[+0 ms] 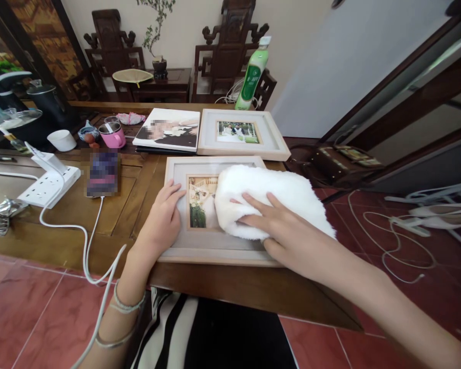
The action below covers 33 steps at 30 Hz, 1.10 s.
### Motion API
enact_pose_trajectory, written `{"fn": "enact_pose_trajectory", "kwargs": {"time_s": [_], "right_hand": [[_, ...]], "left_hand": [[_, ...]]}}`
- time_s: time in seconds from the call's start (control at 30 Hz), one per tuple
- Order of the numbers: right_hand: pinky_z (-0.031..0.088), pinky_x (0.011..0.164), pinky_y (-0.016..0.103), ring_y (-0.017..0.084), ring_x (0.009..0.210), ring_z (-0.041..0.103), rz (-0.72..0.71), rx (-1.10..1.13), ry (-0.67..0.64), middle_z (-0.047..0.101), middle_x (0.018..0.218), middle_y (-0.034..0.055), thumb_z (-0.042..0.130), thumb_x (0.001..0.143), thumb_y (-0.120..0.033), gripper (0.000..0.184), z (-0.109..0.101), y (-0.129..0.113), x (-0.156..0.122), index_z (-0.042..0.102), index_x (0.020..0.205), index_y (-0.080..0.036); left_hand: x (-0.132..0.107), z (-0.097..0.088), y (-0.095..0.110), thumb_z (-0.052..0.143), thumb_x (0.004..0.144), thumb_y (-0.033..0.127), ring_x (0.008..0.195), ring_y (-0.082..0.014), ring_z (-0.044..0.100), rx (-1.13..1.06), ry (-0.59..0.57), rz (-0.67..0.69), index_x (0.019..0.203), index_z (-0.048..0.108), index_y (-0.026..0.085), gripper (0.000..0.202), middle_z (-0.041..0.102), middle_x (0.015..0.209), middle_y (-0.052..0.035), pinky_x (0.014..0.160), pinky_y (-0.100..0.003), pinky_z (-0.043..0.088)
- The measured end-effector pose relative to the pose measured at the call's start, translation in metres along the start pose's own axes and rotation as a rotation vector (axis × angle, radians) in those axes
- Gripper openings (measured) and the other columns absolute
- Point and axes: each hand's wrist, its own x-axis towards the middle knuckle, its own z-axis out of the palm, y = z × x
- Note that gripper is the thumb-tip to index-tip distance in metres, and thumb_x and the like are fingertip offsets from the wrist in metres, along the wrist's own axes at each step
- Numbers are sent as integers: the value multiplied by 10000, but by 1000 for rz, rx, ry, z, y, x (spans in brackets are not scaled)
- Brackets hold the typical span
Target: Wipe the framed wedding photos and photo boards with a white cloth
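Observation:
A light wood picture frame [215, 256] lies flat near the table's front edge. It has a pale mat around a wedding photo [198, 205]. My left hand [163, 218] rests on the frame's left side, fingers stretched out and lying flat. A fluffy white cloth [276, 189] covers much of the frame's right half and part of the photo. Held against the glass, the cloth is under my right hand [280, 225], whose fingers press into its fold. The frame's right edge is hidden by the cloth and my forearm.
Behind lie a second framed photo [269, 136], a photo album [169, 128] and a green bottle [252, 74]. On the left are a phone [103, 174], a power strip [49, 184] with white cables, a pink mug [112, 136] and a white cup [61, 140].

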Motion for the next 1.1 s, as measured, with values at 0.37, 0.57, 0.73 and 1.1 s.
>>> {"fn": "enact_pose_trajectory", "kwargs": {"time_s": [0.37, 0.57, 0.73, 1.1], "right_hand": [[296, 1120, 619, 319, 1411, 311, -48, -55, -17, 508, 1449, 131, 358, 642, 90, 621, 2, -12, -6, 663, 1108, -184], [408, 1008, 674, 389, 1340, 410, -131, -70, 46, 547, 1399, 173, 346, 586, 104, 641, 8, -23, -25, 688, 1061, -158], [425, 1027, 605, 339, 1362, 384, -162, -37, 26, 550, 1396, 182, 346, 604, 97, 627, -2, -13, -24, 678, 1058, -177], [304, 1120, 586, 333, 1371, 380, -68, -83, 58, 512, 1420, 222, 409, 639, 74, 558, 5, 14, 11, 669, 1093, -119]], "left_hand": [[1, -1, -1, 359, 839, -7, 1396, -293, 400, 26, -6, 8, 1208, 606, 33, 445, 566, 1361, -205, 1160, -502, 349], [1, 0, -2, 367, 839, -3, 1394, -284, 406, 29, -7, 16, 1207, 608, 51, 443, 573, 1352, -197, 1161, -498, 349], [1, 0, -3, 368, 837, -4, 1396, -274, 404, 30, -7, 15, 1212, 606, 71, 451, 571, 1361, -178, 1163, -489, 347], [0, 0, 0, 378, 830, -19, 1396, -280, 402, -2, -5, -10, 1209, 609, 56, 449, 567, 1358, -195, 1164, -501, 339]]}}
